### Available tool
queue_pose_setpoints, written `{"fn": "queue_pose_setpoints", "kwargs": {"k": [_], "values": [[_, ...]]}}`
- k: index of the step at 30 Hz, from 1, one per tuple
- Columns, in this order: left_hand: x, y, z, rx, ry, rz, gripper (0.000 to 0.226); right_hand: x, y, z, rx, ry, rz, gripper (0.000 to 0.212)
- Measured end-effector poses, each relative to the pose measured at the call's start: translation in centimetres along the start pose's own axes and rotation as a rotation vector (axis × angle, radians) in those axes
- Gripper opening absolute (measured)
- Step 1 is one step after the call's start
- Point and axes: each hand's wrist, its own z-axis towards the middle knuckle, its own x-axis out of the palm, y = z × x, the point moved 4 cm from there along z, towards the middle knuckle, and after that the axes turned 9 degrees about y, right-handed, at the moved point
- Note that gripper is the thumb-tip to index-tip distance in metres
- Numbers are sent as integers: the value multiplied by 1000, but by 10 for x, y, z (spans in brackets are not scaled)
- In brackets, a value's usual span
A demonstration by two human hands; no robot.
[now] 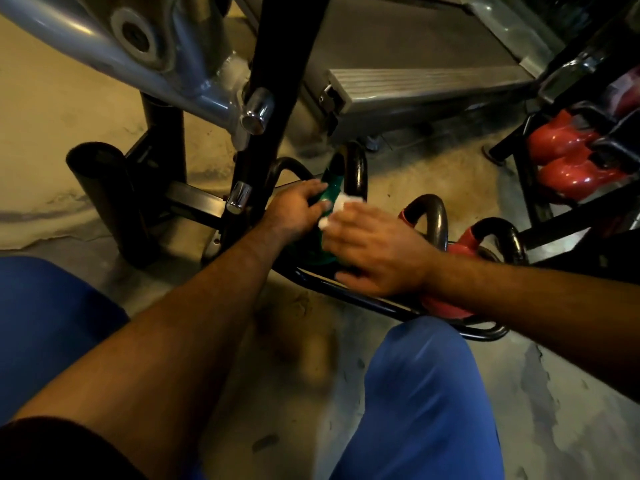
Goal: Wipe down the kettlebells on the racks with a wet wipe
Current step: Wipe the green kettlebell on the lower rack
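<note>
Green kettlebell (329, 199) mid-wipe: left hand (298, 211) grips it, right hand (377, 251) presses wet wipe (341, 206); red kettlebells (464, 237) on the right seem left.

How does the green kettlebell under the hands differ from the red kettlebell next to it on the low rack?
Colour: the green kettlebell has a green body; the red kettlebell has a red one.
Contact: the left hand grips the green kettlebell and the right hand presses a white wipe on it; no hand holds the red kettlebell.
View: the right forearm covers part of the red one.
Both have dark looped handles and sit on the same low rack.
</note>
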Motion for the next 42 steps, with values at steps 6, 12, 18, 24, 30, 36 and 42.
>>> {"fn": "queue_pose_setpoints", "kwargs": {"k": [6, 12, 18, 24, 30, 36, 42], "values": [[-3, 6, 6, -34, -12, -10, 46, 32, 19, -30, -61, 121, -231, 58], [0, 5, 0, -40, 9, -55, 54, 20, 11, -19, 170, -17, -138, 73], [-3, -1, -9, -59, 26, -58, 57, 27, 19, -18, 28, -14, -156, 69], [0, 17, -1, -2, 21, -99, 71, 0, -17, -3, 324, -181, 153, 66], [-3, 4, -9, -10, 27, -102, 69, 3, -24, -7, 133, -120, 167, 57], [-3, 5, -5, -13, 32, -54, 57, 0, -38, -10, 448, -113, 452, 78], [-1, 9, 0, 11, 4, -82, 51, 9, 0, -17, 846, -669, 1127, 45]]}}
